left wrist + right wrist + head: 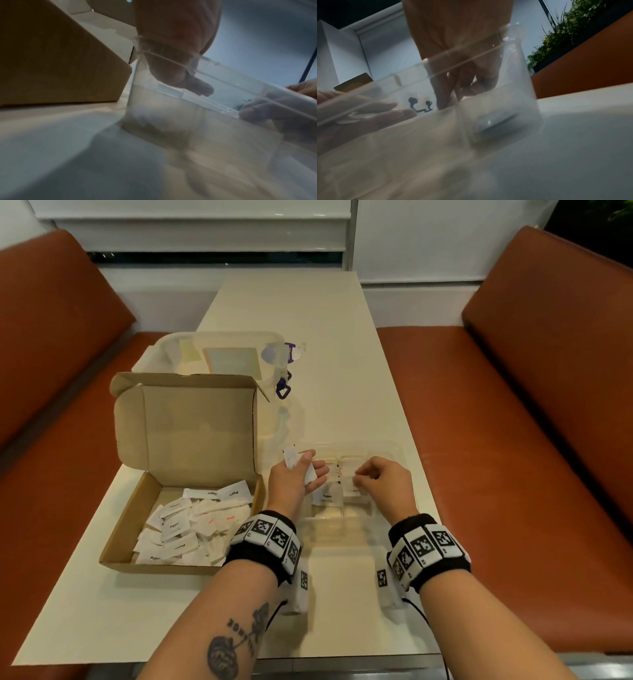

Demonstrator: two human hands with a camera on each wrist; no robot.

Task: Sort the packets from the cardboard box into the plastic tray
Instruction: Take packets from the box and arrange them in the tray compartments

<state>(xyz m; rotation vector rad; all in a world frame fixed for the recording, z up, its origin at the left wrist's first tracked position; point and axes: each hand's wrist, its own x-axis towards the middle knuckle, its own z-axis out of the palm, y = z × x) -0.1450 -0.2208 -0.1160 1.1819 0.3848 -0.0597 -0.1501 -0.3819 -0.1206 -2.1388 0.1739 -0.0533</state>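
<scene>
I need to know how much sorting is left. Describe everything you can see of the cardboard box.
The cardboard box is a shallow brown mailer with a hinged lid standing open at its far side. It sits on the table, left of the plastic tray. Many small white packets lie loose inside, some printed Pepper or Sugar. Neither hand touches it.

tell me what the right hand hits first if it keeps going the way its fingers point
Probably the floor of the plastic tray: the right hand reaches down into it, fingertips near a packet lying there. Depth is unclear.
</scene>
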